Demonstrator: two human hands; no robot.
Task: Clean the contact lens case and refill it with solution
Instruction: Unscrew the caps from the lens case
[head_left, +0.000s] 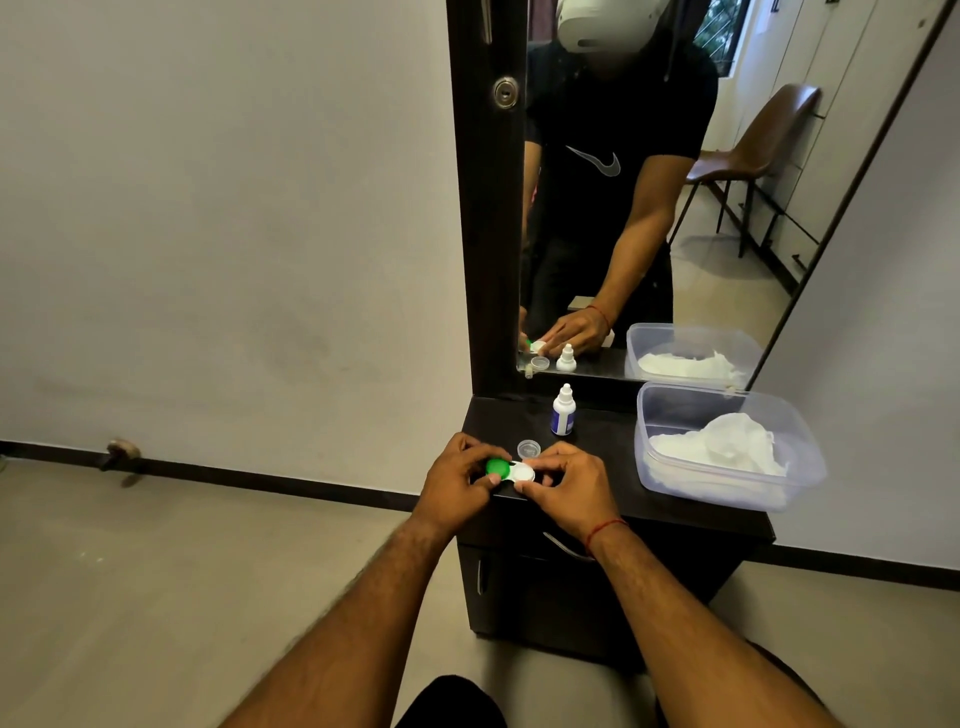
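Two caps pinched; our left hand (457, 480) grips the green cap (497, 467), right hand (567, 486) the white cap (523, 474). Twisted loose, either may roll off the cabinet (602, 457).

Glossy green-and-white plastic lens case (510, 470); clear smooth plastic tub (727, 447) holding crumpled white tissue (727, 449); dark matt desk (613, 441).

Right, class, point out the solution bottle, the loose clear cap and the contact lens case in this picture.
solution bottle (562, 422): head view, on its blue label.
loose clear cap (529, 447): head view, on its centre.
contact lens case (497, 467): head view, on the top of its green lid.
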